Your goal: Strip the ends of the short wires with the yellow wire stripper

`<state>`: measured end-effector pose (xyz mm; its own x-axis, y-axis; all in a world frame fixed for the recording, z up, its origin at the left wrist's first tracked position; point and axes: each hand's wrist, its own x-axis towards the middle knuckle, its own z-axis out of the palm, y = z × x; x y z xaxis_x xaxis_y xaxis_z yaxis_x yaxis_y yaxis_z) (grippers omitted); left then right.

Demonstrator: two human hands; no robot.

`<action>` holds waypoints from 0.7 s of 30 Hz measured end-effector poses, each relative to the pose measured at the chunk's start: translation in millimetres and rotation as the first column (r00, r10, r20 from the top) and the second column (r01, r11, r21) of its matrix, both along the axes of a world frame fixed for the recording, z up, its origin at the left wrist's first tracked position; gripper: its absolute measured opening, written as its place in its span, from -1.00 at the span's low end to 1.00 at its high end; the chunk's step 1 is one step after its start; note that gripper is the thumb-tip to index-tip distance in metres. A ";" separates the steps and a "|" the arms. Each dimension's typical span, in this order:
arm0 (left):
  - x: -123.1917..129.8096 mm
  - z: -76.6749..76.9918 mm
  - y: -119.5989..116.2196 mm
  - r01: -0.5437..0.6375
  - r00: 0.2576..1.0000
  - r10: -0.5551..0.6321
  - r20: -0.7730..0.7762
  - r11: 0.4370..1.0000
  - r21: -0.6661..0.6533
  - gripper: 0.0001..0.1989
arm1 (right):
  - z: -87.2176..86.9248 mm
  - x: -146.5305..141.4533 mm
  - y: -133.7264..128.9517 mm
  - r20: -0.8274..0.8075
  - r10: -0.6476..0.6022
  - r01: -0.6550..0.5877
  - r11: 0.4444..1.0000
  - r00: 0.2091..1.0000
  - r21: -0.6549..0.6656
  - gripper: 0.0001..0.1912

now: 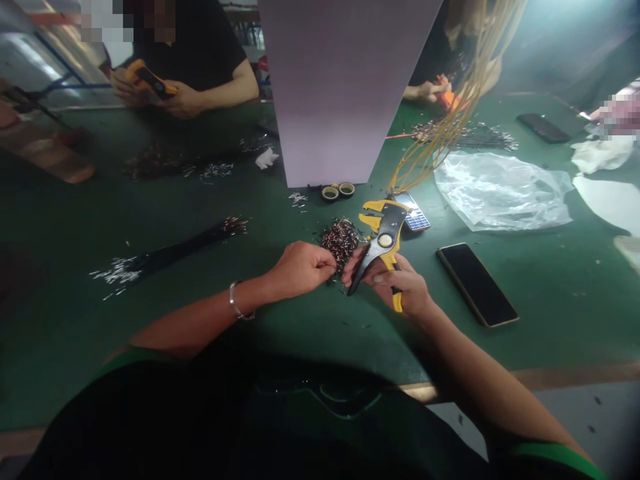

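Observation:
My right hand (395,287) grips a yellow and black self-adjusting wire stripper (383,243), its jaws pointing up and away from me. My left hand (300,270) is closed, its fingertips close to the stripper's lower end and the edge of a heap of short cut wires (340,241). The fingers hide whatever they may pinch. The heap lies on a green work mat (65,320), just beyond my right hand. A silver bracelet (236,301) circles my left wrist.
A black wire bundle (175,245) lies left of my hands, and yellow wires (440,127) hang at the back. Two smartphones (477,285) (544,127), a keypad phone (413,213), a plastic bag (500,191), tape rolls (339,191) and a pale upright board (340,87) stand around. Co-workers' hands (150,90) work across the table.

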<state>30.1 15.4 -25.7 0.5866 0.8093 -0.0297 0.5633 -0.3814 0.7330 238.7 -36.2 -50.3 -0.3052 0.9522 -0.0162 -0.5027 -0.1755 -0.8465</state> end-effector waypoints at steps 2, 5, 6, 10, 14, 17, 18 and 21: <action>0.2 1.0 -0.9 0.032 0.999 -0.029 -0.032 0.997 0.067 -0.80 | -0.7 -0.5 0.2 0.013 -0.008 0.008 1.000 1.000 0.007 -0.61; 0.4 2.3 -1.8 0.081 0.995 -0.068 -0.078 0.980 0.183 -0.78 | -2.0 -0.6 0.2 0.041 -0.011 0.010 1.000 0.999 0.019 -0.61; 0.1 2.6 -1.4 0.089 0.994 -0.074 -0.081 0.976 0.198 -0.78 | -2.5 -0.3 0.1 0.052 -0.011 0.009 1.000 0.999 0.026 -0.61; -4.3 5.8 5.5 0.035 0.999 -0.031 -0.025 0.983 0.181 -0.79 | -5.2 2.8 0.2 0.084 -0.007 0.001 0.998 0.996 0.064 -0.61; -13.3 15.8 18.3 -0.126 0.985 0.114 0.131 0.988 0.084 -0.84 | -8.0 4.8 -0.3 0.106 0.040 -0.048 0.996 0.994 0.076 -0.57; -20.4 22.6 27.2 -0.197 0.946 0.203 0.254 0.979 -0.051 -0.87 | -9.2 3.0 -2.5 0.133 0.123 -0.132 0.989 0.984 0.060 -0.57; -22.3 24.0 29.5 -0.209 0.932 0.223 0.284 0.975 -0.081 -0.88 | -9.4 2.0 -3.4 0.135 0.155 -0.163 0.985 0.979 0.053 -0.57; -25.7 26.2 33.2 -0.222 0.902 0.257 0.346 0.965 -0.137 -0.90 | -9.9 -0.6 -5.9 0.118 0.232 -0.238 0.970 0.966 0.043 -0.55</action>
